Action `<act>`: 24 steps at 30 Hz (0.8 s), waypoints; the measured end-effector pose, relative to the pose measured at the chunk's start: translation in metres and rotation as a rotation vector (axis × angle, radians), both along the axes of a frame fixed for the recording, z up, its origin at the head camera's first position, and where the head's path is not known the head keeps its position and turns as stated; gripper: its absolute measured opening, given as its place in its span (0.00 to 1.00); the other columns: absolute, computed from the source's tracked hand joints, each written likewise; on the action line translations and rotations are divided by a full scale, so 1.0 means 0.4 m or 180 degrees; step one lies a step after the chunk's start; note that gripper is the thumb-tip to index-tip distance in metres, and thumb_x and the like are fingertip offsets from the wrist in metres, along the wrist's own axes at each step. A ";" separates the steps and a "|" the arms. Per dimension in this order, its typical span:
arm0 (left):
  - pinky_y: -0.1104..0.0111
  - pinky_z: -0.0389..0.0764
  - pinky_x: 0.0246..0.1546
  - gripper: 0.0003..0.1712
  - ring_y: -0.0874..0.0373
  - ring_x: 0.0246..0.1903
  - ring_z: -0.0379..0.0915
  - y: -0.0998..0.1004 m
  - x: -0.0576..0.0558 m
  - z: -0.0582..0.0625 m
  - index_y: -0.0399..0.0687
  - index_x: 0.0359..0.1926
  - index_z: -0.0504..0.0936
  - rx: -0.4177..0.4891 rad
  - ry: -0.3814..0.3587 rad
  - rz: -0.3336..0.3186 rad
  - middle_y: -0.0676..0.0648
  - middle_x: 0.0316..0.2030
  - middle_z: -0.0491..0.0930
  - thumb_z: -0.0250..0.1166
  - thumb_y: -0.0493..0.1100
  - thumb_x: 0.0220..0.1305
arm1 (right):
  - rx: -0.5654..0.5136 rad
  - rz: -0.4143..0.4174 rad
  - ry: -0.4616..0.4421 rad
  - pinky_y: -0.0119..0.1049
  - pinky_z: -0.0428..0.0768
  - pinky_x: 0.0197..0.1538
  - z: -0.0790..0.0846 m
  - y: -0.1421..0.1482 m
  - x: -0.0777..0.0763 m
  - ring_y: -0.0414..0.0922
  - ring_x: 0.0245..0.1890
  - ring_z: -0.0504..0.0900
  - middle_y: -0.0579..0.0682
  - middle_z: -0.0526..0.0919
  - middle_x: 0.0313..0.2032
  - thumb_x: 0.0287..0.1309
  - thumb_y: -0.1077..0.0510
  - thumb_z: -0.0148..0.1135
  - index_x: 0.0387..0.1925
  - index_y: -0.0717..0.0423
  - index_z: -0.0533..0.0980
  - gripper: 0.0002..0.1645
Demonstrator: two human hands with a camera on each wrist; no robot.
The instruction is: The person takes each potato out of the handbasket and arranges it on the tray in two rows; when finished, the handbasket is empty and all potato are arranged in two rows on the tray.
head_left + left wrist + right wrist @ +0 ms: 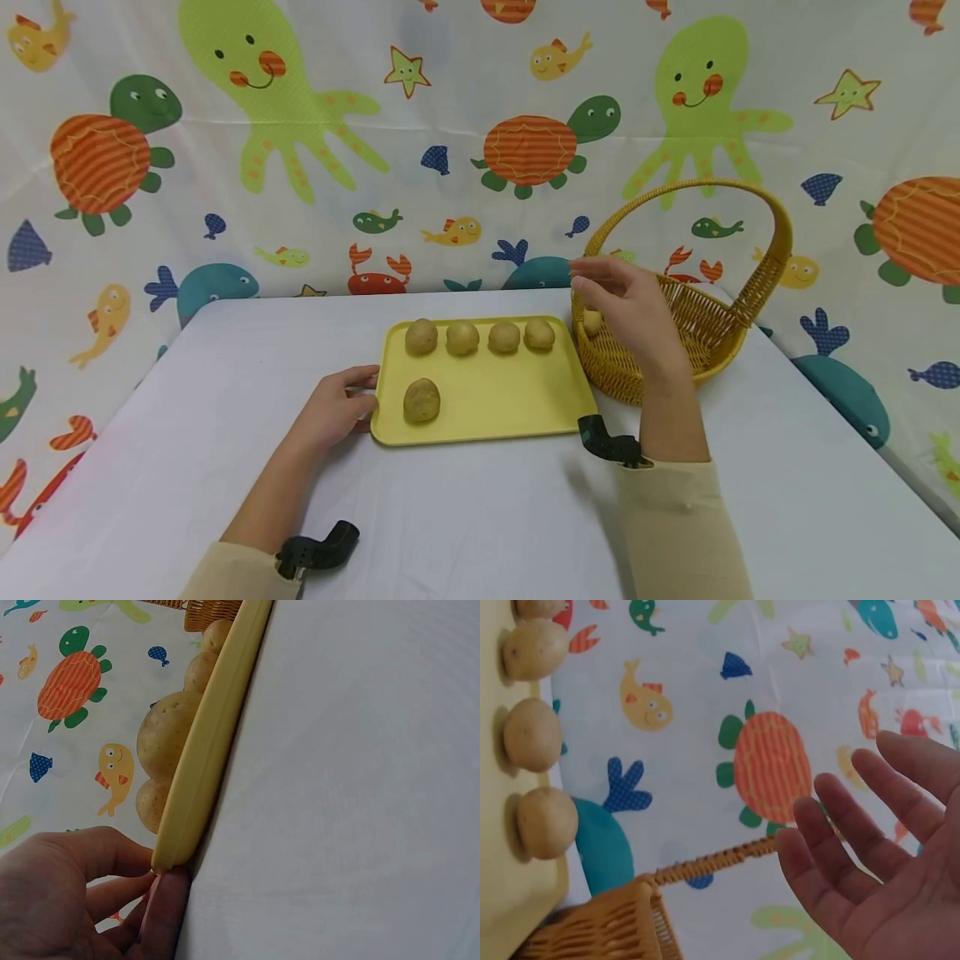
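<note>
A yellow tray (510, 392) lies on the table with several potatoes in a row along its far side and one potato (422, 401) at its near left. My left hand (339, 406) pinches the tray's left edge between thumb and fingers; the left wrist view shows this hand (82, 892) at the rim. Above the left side of the wicker basket (708, 321), my right hand (630, 308) is raised with nothing in it. Its fingers are spread and slightly bent in the right wrist view. Another potato (592, 323) shows inside the basket, partly hidden by that hand.
The basket stands against the tray's right side, with its tall arched handle (780, 233) rising over it. A white cloth (465, 517) covers the table. Behind hangs a curtain (450, 108) printed with sea animals.
</note>
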State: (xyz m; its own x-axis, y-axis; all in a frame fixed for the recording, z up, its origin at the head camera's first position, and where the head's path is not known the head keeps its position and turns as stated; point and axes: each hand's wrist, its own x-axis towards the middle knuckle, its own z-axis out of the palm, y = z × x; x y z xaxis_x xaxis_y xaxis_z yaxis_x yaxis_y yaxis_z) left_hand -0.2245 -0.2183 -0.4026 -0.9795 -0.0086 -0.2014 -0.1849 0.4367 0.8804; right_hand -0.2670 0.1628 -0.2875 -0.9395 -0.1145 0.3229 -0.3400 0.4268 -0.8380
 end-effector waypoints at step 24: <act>0.63 0.89 0.40 0.38 0.50 0.50 0.78 -0.003 -0.004 -0.009 0.39 0.75 0.67 0.0021 -0.0018 0.0041 0.36 0.65 0.73 0.59 0.34 0.63 | 0.0643 -0.0441 -0.0945 0.61 0.73 0.69 -0.104 0.079 -0.092 0.64 0.68 0.71 0.65 0.71 0.68 0.71 0.55 0.61 0.70 0.57 0.71 0.30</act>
State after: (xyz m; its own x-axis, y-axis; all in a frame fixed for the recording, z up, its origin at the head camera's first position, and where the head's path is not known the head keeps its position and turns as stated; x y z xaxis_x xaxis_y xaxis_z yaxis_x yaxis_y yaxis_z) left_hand -0.2259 -0.2195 -0.4062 -0.9782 -0.0200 -0.2069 -0.1954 0.4284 0.8822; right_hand -0.3037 0.1944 -0.3290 -0.9997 -0.0134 0.0183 -0.0227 0.6182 -0.7857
